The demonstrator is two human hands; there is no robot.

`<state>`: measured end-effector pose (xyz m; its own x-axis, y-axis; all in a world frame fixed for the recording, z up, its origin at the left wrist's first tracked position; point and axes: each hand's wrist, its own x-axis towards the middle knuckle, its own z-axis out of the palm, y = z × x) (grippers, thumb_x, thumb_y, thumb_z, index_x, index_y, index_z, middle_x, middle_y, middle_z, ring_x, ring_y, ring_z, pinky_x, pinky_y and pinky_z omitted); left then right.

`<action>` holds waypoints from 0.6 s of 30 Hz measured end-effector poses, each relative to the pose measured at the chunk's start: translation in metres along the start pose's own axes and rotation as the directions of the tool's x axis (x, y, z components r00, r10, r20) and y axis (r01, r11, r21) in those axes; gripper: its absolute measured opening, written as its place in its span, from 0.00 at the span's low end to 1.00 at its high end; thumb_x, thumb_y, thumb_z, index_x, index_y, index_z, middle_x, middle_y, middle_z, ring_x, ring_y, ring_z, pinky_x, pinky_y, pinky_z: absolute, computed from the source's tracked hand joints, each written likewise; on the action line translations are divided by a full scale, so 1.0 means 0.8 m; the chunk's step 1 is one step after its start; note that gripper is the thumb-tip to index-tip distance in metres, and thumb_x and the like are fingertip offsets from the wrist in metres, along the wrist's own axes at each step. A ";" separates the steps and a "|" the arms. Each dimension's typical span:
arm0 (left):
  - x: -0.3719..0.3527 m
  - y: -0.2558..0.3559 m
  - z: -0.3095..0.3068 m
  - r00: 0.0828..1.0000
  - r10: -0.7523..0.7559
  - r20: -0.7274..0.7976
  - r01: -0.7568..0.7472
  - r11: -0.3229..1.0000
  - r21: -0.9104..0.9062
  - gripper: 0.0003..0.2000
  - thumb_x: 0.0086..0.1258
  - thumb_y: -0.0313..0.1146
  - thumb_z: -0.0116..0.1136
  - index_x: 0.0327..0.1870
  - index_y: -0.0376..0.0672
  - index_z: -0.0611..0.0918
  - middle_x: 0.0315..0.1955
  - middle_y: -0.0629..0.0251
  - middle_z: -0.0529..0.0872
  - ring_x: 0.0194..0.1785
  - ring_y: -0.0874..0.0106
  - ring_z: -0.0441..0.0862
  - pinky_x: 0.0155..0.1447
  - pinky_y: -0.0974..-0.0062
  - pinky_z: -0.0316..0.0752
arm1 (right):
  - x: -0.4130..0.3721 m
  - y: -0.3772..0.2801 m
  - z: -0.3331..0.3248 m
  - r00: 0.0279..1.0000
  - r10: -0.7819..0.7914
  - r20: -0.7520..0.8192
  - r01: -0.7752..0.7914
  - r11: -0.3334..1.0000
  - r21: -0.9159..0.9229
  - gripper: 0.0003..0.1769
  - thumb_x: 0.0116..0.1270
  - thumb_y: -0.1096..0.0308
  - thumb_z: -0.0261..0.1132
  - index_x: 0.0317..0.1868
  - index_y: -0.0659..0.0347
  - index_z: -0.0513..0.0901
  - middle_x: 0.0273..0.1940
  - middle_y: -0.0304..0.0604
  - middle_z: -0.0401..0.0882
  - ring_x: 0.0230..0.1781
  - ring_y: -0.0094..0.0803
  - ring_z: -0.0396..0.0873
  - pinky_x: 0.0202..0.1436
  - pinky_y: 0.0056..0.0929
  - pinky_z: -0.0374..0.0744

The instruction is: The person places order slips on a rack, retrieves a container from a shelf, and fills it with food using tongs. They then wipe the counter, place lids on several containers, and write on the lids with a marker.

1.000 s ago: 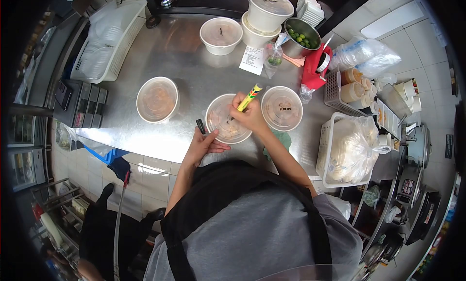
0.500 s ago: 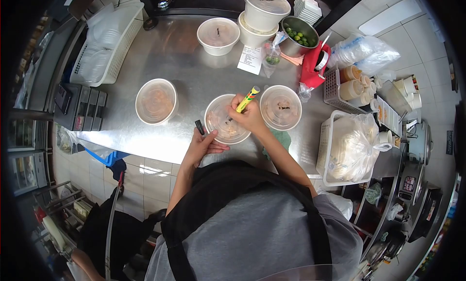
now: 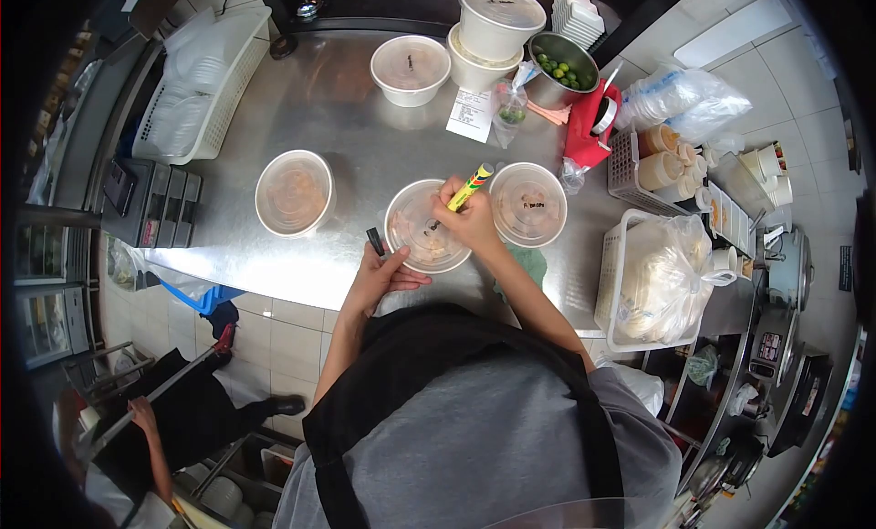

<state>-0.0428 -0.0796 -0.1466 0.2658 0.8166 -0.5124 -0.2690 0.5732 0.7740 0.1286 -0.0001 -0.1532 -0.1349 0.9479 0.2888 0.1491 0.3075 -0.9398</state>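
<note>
My right hand [image 3: 468, 213] grips a yellow marker [image 3: 472, 188], its tip down on the clear lid of a white round tub [image 3: 415, 246]. Black writing shows on that lid beside my fingers. Against the tub's near left rim rests my left hand [image 3: 379, 275], steadying it, with a black marker cap [image 3: 374, 241] held between its fingers. Just right stands another lidded tub [image 3: 529, 220] with black writing on top. A third tub [image 3: 294, 200] with orange-pink contents sits to the left, its lid showing no writing that I can see.
At the back are a marked tub [image 3: 411, 65], stacked tubs [image 3: 500, 27], a receipt [image 3: 470, 115] and a metal pot of green limes [image 3: 564, 70]. White baskets stand left [image 3: 219, 118] and right [image 3: 606, 282]. A co-worker [image 3: 169, 429] is at lower left, near a rail.
More black letters show on the lid under my right hand, which has shifted slightly right with the marker. The co-worker at lower left has moved, an arm now reaching to the rail.
</note>
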 end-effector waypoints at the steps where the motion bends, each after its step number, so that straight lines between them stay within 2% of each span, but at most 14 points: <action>1: 0.000 0.000 0.000 1.000 -0.005 -0.007 0.004 1.000 -0.001 0.26 0.69 0.39 0.51 0.53 0.34 0.50 0.29 0.44 0.81 0.31 0.59 0.84 0.34 0.70 0.83 | 0.000 -0.001 -0.001 1.000 0.001 0.005 -0.001 1.000 -0.009 0.13 0.52 0.75 0.64 0.19 0.61 0.67 0.14 0.32 0.62 0.15 0.16 0.59 0.19 0.20 0.60; 5: -0.001 0.000 0.001 0.999 -0.021 -0.028 0.021 1.000 -0.002 0.26 0.69 0.39 0.51 0.53 0.34 0.50 0.29 0.45 0.81 0.30 0.59 0.84 0.34 0.71 0.83 | 0.000 0.010 0.000 0.996 0.076 -0.044 -0.072 0.994 0.085 0.13 0.52 0.75 0.64 0.19 0.61 0.67 0.14 0.32 0.62 0.16 0.16 0.60 0.19 0.20 0.61; 11: -0.002 0.002 0.003 1.000 -0.008 -0.020 0.008 1.000 -0.015 0.25 0.69 0.39 0.51 0.50 0.33 0.51 0.29 0.45 0.82 0.30 0.61 0.84 0.33 0.74 0.82 | 0.001 0.005 -0.003 0.999 0.040 -0.022 -0.039 0.999 0.038 0.13 0.52 0.76 0.64 0.19 0.61 0.66 0.15 0.32 0.62 0.16 0.16 0.59 0.19 0.20 0.60; 14: -0.002 0.002 0.001 1.000 -0.008 -0.022 0.007 1.000 -0.011 0.24 0.69 0.39 0.51 0.49 0.33 0.52 0.29 0.45 0.81 0.30 0.62 0.84 0.32 0.75 0.82 | 0.001 0.002 -0.005 0.999 0.031 0.015 -0.031 0.999 0.025 0.13 0.54 0.78 0.62 0.19 0.59 0.66 0.17 0.27 0.61 0.18 0.13 0.59 0.21 0.16 0.59; 18: -0.003 0.002 0.002 1.000 -0.008 -0.020 0.008 1.000 -0.008 0.24 0.69 0.39 0.51 0.49 0.33 0.52 0.29 0.44 0.81 0.30 0.61 0.84 0.33 0.75 0.82 | 0.001 -0.001 -0.006 1.000 0.016 0.020 -0.016 1.000 -0.003 0.14 0.54 0.78 0.62 0.19 0.59 0.66 0.17 0.27 0.61 0.19 0.13 0.59 0.21 0.17 0.60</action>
<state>-0.0421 -0.0805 -0.1434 0.2495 0.8129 -0.5262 -0.2738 0.5804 0.7669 0.1330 0.0009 -0.1517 -0.1521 0.9509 0.2695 0.1544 0.2922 -0.9438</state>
